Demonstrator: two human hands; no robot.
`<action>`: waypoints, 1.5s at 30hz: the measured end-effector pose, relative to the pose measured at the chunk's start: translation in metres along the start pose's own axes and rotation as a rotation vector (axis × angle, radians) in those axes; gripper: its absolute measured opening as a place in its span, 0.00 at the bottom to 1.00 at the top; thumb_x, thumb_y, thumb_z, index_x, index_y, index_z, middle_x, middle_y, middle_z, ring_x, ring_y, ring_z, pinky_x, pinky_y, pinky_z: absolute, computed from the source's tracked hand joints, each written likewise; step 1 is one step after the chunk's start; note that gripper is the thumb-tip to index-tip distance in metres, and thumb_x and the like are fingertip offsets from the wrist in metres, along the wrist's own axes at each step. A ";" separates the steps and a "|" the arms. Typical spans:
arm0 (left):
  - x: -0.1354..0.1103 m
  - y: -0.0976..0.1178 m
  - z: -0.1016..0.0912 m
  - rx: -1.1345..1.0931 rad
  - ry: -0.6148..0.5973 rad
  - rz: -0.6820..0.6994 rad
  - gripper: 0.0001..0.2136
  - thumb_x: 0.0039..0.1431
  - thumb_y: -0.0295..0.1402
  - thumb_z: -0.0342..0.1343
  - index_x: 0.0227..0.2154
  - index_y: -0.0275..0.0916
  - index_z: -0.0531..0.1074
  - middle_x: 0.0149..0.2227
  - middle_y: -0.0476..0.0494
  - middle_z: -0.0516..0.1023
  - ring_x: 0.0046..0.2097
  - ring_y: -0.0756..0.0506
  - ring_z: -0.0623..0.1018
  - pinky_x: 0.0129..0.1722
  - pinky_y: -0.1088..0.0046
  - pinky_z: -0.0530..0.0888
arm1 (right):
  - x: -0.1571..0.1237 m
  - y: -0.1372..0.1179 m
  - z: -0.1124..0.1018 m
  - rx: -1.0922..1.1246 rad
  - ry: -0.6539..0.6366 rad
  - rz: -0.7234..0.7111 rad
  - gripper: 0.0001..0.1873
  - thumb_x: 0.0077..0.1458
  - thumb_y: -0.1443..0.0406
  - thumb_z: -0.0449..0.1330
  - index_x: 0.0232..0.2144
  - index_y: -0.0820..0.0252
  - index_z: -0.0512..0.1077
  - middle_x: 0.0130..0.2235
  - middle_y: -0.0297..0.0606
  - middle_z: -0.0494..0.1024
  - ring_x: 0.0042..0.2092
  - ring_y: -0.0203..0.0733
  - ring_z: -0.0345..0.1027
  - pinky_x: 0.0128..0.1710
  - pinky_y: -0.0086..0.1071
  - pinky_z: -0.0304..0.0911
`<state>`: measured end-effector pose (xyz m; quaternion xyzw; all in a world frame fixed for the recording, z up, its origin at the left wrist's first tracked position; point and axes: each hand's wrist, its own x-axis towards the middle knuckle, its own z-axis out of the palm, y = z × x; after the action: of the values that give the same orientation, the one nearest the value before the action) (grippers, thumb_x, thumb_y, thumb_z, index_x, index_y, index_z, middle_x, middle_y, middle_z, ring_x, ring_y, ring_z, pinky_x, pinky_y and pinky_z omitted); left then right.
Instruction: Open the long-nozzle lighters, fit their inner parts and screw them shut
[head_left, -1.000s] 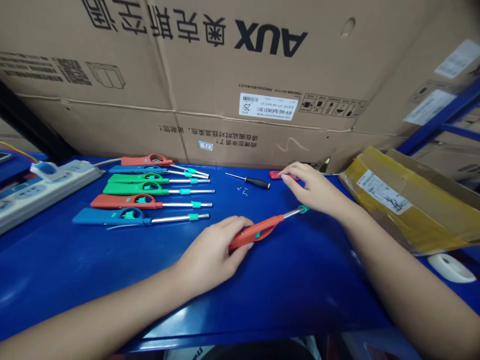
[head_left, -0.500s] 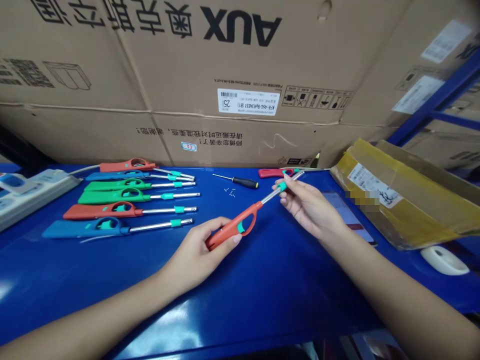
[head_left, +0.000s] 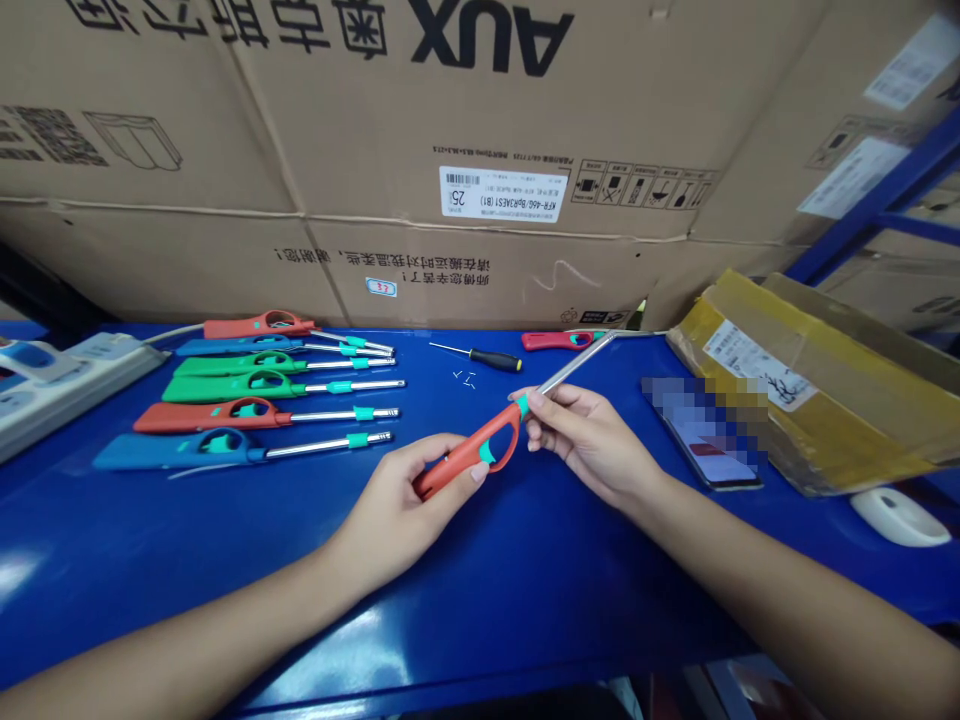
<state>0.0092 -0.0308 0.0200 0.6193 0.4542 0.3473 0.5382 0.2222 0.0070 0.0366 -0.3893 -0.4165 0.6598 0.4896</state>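
Observation:
My left hand point(head_left: 401, 505) is closed round the handle of an orange long-neck lighter point(head_left: 466, 458). The lighter tilts up to the right, its metal tube point(head_left: 574, 365) bare towards the tip. With thumb and fingers, my right hand point(head_left: 596, 440) pinches the small green collar point(head_left: 523, 404) at the tube's base, against the orange body. On the blue table to the left lie several similar lighters in a row, among them a blue one point(head_left: 180, 450) in front and a green one point(head_left: 225, 386); their green collars sit partway along the tubes.
Behind stands a large cardboard carton point(head_left: 337, 150). A screwdriver point(head_left: 495, 360) and a red lighter point(head_left: 559, 341) lie before it. To the right are a phone point(head_left: 709, 445), a yellow-taped box point(head_left: 832, 430) and a white mouse-like object point(head_left: 900, 517). At far left is a power strip point(head_left: 82, 375).
My right hand has slid the green collar down the metal tube, from near the tip to the orange body. My left hand keeps its hold on the handle.

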 end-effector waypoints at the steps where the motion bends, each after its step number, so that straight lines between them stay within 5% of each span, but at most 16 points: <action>1: 0.000 0.000 0.000 -0.007 0.003 -0.002 0.16 0.61 0.46 0.60 0.41 0.36 0.75 0.19 0.58 0.57 0.18 0.56 0.56 0.15 0.80 0.52 | -0.001 0.002 0.001 -0.002 -0.005 0.002 0.17 0.44 0.57 0.76 0.33 0.61 0.82 0.23 0.31 0.77 0.26 0.30 0.69 0.30 0.26 0.69; 10: -0.002 0.001 0.001 -0.022 0.028 -0.011 0.16 0.58 0.44 0.62 0.37 0.34 0.77 0.21 0.56 0.59 0.20 0.56 0.54 0.18 0.79 0.51 | -0.004 0.008 0.003 -0.005 -0.001 0.023 0.15 0.47 0.56 0.74 0.30 0.62 0.80 0.26 0.33 0.79 0.29 0.30 0.72 0.35 0.26 0.69; 18: -0.002 0.002 0.003 0.155 0.083 0.125 0.13 0.60 0.41 0.60 0.36 0.35 0.79 0.29 0.49 0.72 0.30 0.51 0.65 0.29 0.78 0.64 | -0.008 0.010 0.005 -0.044 0.012 0.013 0.18 0.46 0.54 0.74 0.31 0.63 0.78 0.24 0.34 0.80 0.26 0.31 0.72 0.31 0.27 0.67; 30: 0.004 0.003 0.000 0.113 0.026 0.022 0.18 0.58 0.46 0.61 0.38 0.34 0.80 0.26 0.50 0.72 0.24 0.53 0.62 0.24 0.78 0.61 | -0.003 0.012 0.003 -0.138 -0.017 0.047 0.23 0.49 0.49 0.71 0.30 0.62 0.73 0.22 0.35 0.78 0.24 0.34 0.73 0.27 0.27 0.67; 37: 0.011 0.000 -0.007 0.166 0.055 0.057 0.21 0.59 0.47 0.62 0.49 0.37 0.78 0.19 0.53 0.71 0.19 0.52 0.65 0.19 0.78 0.63 | 0.008 0.003 -0.008 -0.304 0.055 -0.050 0.27 0.50 0.42 0.66 0.32 0.59 0.70 0.26 0.32 0.78 0.25 0.32 0.71 0.29 0.29 0.69; 42: 0.013 0.000 -0.012 0.094 0.114 0.024 0.24 0.59 0.48 0.61 0.52 0.36 0.76 0.19 0.55 0.69 0.18 0.52 0.65 0.18 0.77 0.63 | 0.008 -0.013 -0.024 -0.601 0.101 -0.095 0.26 0.51 0.44 0.67 0.21 0.60 0.71 0.20 0.36 0.73 0.21 0.36 0.64 0.23 0.33 0.62; 45: 0.013 0.000 -0.011 0.097 0.092 -0.014 0.25 0.59 0.48 0.60 0.52 0.35 0.75 0.18 0.56 0.67 0.19 0.52 0.65 0.18 0.78 0.63 | -0.001 -0.021 -0.021 -0.838 0.120 -0.324 0.17 0.47 0.52 0.73 0.26 0.57 0.75 0.29 0.39 0.77 0.35 0.44 0.71 0.39 0.38 0.67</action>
<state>0.0038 -0.0145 0.0214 0.6247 0.4990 0.3490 0.4888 0.2483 0.0126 0.0492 -0.5212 -0.6742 0.3254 0.4099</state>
